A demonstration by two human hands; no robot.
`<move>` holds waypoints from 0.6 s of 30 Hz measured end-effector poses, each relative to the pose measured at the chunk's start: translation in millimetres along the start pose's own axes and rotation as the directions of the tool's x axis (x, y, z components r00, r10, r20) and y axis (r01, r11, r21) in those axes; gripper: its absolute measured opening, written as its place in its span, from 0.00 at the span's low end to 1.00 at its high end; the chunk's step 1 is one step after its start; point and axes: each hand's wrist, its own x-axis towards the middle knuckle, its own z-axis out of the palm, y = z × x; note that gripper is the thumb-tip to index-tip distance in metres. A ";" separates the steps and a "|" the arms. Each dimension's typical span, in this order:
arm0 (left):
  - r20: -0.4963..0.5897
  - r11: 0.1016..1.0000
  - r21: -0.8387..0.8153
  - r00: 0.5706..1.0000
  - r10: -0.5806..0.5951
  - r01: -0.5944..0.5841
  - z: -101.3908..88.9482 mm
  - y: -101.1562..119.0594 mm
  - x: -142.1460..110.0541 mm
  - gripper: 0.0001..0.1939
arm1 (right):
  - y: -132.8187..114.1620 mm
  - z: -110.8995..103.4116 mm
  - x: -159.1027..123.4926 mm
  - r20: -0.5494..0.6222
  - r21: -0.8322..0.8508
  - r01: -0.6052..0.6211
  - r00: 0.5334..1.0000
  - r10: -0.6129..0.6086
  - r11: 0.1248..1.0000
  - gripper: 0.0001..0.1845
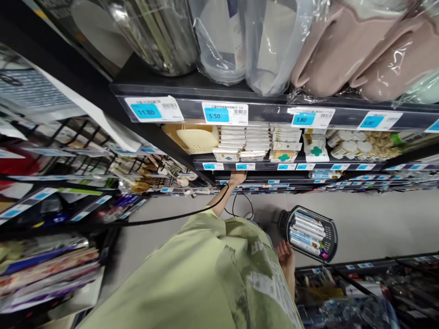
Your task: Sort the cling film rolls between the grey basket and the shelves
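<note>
My left hand (237, 177) reaches in below the edge of a shelf with stacked white packs (245, 139). Its fingers are hidden under that edge, so I cannot see what it touches. My right hand (284, 252) hangs low on the right, fingers loosely bent and apart, with nothing visible in them. Close beside it on the floor stands a dark shopping basket (333, 235). Long white and blue wrapped rolls (307, 230) lie side by side in the basket. Another long blue-white pack (324, 174) lies on a lower shelf.
Wrapped pink pitchers (363, 50) and clear plastic jugs (222, 45) fill the upper shelf, above price labels. A black cable (171, 219) runs across my left arm. Hanging goods (147, 173) line the left side. Another shelf with bagged goods (353, 310) stands at lower right.
</note>
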 end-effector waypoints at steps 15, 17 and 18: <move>0.510 0.916 0.266 0.850 0.130 -0.300 66.8 16.0 -70.3 0.26 | -1.6 -15.3 -4.6 -0.175 0.459 -0.022 0.978 0.114 0.888 0.11; 0.599 0.934 0.142 0.780 0.183 -0.328 93.9 16.5 -102.5 0.25 | -2.5 -27.1 1.6 -0.187 0.507 -0.015 0.974 0.126 0.862 0.10; 0.635 0.938 0.096 0.746 0.201 -0.334 107.6 17.4 -121.4 0.24 | -2.6 -33.1 5.2 -0.195 0.524 -0.012 0.972 0.133 0.852 0.09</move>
